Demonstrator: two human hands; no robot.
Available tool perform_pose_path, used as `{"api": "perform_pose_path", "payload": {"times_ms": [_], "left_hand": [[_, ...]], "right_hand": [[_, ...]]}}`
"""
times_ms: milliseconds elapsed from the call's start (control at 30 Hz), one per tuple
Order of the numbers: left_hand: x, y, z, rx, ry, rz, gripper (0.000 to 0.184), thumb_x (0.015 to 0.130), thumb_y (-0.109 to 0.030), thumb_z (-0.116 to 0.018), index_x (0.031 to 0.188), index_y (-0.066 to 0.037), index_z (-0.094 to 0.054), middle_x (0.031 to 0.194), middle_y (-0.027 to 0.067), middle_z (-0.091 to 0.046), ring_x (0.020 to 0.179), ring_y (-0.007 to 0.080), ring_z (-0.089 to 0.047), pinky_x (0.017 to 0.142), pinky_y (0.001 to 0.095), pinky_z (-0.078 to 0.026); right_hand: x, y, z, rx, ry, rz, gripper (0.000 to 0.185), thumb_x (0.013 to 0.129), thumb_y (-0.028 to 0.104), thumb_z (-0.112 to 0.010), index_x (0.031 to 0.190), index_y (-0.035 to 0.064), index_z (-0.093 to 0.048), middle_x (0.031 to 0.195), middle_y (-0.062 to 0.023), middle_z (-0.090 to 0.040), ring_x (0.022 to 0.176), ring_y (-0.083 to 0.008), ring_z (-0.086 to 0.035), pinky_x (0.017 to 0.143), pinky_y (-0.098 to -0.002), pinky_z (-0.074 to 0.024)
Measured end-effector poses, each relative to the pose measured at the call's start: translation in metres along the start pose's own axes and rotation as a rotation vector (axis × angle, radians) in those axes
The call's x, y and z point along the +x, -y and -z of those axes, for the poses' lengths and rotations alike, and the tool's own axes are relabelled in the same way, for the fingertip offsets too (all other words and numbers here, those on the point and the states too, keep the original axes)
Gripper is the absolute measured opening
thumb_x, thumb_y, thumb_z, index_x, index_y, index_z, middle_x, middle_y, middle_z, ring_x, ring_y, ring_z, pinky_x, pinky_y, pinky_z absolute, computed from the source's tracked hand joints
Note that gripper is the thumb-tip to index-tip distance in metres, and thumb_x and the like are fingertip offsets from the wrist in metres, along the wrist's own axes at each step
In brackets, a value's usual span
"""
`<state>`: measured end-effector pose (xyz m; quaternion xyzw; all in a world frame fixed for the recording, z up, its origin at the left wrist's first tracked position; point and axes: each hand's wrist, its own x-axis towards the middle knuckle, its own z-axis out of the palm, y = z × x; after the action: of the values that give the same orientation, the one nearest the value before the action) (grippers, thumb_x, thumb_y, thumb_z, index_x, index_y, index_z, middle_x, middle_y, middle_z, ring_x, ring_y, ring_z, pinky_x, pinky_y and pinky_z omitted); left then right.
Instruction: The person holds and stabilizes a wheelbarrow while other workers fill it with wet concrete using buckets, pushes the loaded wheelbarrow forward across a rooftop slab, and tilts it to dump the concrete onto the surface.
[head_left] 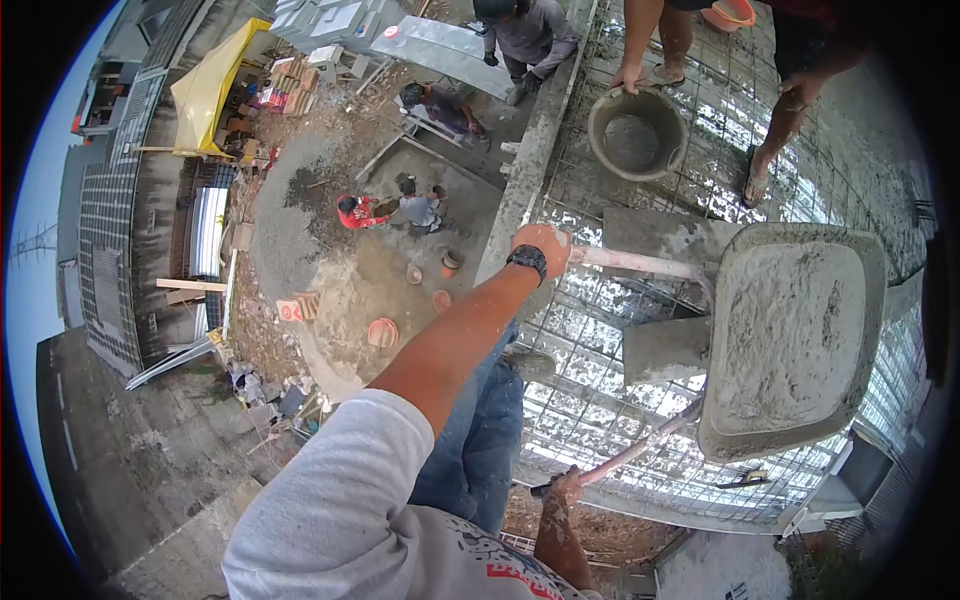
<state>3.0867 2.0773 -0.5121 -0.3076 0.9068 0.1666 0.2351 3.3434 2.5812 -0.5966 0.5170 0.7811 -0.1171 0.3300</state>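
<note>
A wheelbarrow (pixel 868 330) full of wet grey concrete (pixel 795 330) stands on the right of the view, its two handles reaching toward me. My left hand (pixel 541 250), with a dark watch at the wrist, is closed around the upper handle (pixel 635 262). Lower down, my right hand (pixel 565 487) grips the dark end of the other handle (pixel 640 450). Flat grey sheets (pixel 668 350) lie beneath the handles, over a steel rebar mesh (pixel 570 350).
At the top, another person's hand (pixel 628 78) holds the rim of a dark bucket (pixel 605 150). That person's sandalled foot (pixel 755 180) is on the mesh. A concrete edge (pixel 535 175) borders a drop; several workers and buckets (pixel 382 332) are far below, near a yellow tarp (pixel 212 90).
</note>
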Motion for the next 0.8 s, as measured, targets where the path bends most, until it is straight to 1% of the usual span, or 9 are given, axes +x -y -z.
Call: {"api": "perform_pose_path", "payload": {"times_ms": [67,167,267,367,467,567,667,733,800], "left_hand": [[-0.011,-0.004,0.010,0.028,-0.009,-0.050,0.027,0.088,-0.026,-0.044,0.096,-0.012,-0.066,0.098,0.0152,-0.068,0.094,0.0332,-0.065,0.080,0.0455,-0.052],[-0.012,-0.004,0.008,0.055,-0.025,-0.071,0.027,0.087,-0.026,-0.045,0.098,-0.013,-0.066,0.100,0.0145,-0.068,0.092,0.0336,-0.065,0.080,0.0456,-0.052],[-0.008,0.000,0.001,0.109,-0.050,-0.121,0.026,0.087,-0.026,-0.046,0.100,-0.013,-0.065,0.098,0.0154,-0.068,0.091,0.0333,-0.065,0.079,0.0456,-0.052],[-0.012,-0.002,0.004,0.164,-0.043,-0.154,0.026,0.085,-0.026,-0.048,0.101,-0.013,-0.065,0.095,0.0159,-0.068,0.090,0.0335,-0.066,0.078,0.0454,-0.052],[-0.009,-0.006,0.008,0.133,0.015,-0.061,0.033,0.088,-0.032,-0.047,0.102,-0.009,-0.066,0.098,0.0156,-0.068,0.094,0.0308,-0.066,0.082,0.0428,-0.052],[-0.002,-0.001,-0.003,0.119,-0.025,-0.044,0.040,0.090,-0.036,-0.044,0.096,-0.005,-0.069,0.098,0.0168,-0.068,0.095,0.0308,-0.065,0.085,0.0416,-0.052],[0.010,0.008,-0.026,0.101,-0.119,-0.066,0.043,0.089,-0.036,-0.043,0.087,-0.003,-0.071,0.094,0.0192,-0.068,0.092,0.0336,-0.065,0.085,0.0416,-0.051],[0.009,0.008,-0.022,0.137,-0.106,-0.099,0.043,0.088,-0.036,-0.044,0.085,-0.003,-0.071,0.094,0.0199,-0.068,0.092,0.0337,-0.065,0.085,0.0417,-0.051],[0.005,0.005,-0.016,0.224,-0.030,-0.130,0.037,0.085,-0.034,-0.048,0.100,-0.005,-0.066,0.098,0.0195,-0.067,0.094,0.0340,-0.065,0.083,0.0425,-0.052]], "right_hand": [[-0.004,0.001,0.003,-0.035,0.005,0.036,0.072,0.074,0.059,-0.062,0.091,-0.0110,-0.066,0.089,-0.0221,-0.067,0.081,-0.0355,-0.064,0.072,-0.0477,-0.0486],[-0.030,0.018,0.016,0.024,0.031,-0.044,0.072,0.073,0.059,-0.063,0.093,-0.0103,-0.066,0.091,-0.0226,-0.067,0.083,-0.0365,-0.064,0.074,-0.0479,-0.0486],[-0.051,0.033,0.027,-0.101,0.012,-0.046,0.075,0.074,0.060,-0.063,0.095,-0.0112,-0.065,0.091,-0.0246,-0.066,0.088,-0.0365,-0.063,0.078,-0.0478,-0.0477],[0.009,-0.005,-0.009,-0.268,-0.162,0.040,0.059,0.077,0.057,-0.059,0.077,-0.0012,-0.067,0.070,-0.0127,-0.063,0.066,-0.0246,-0.059,0.064,-0.0433,-0.0456],[-0.034,0.007,0.021,-0.135,0.080,0.324,0.064,0.076,0.063,-0.058,0.085,0.0008,-0.068,0.072,-0.0142,-0.063,0.068,-0.0272,-0.059,0.068,-0.0463,-0.0449],[-0.029,0.015,0.013,-0.280,-0.074,0.066,0.066,0.078,0.065,-0.056,0.092,0.0023,-0.068,0.077,-0.0158,-0.065,0.072,-0.0284,-0.061,0.070,-0.0452,-0.0462],[-0.057,0.033,0.029,-0.119,-0.031,-0.006,0.077,0.075,0.064,-0.061,0.101,-0.0089,-0.065,0.101,-0.0232,-0.066,0.094,-0.0359,-0.063,0.085,-0.0467,-0.0475],[-0.046,0.025,0.018,-0.113,-0.095,0.018,0.076,0.075,0.063,-0.063,0.100,-0.0089,-0.065,0.100,-0.0238,-0.066,0.093,-0.0355,-0.063,0.083,-0.0463,-0.0483],[-0.038,0.016,0.015,-0.161,-0.092,0.098,0.075,0.075,0.061,-0.065,0.100,-0.0091,-0.065,0.099,-0.0244,-0.066,0.091,-0.0355,-0.063,0.082,-0.0460,-0.0488]]}}
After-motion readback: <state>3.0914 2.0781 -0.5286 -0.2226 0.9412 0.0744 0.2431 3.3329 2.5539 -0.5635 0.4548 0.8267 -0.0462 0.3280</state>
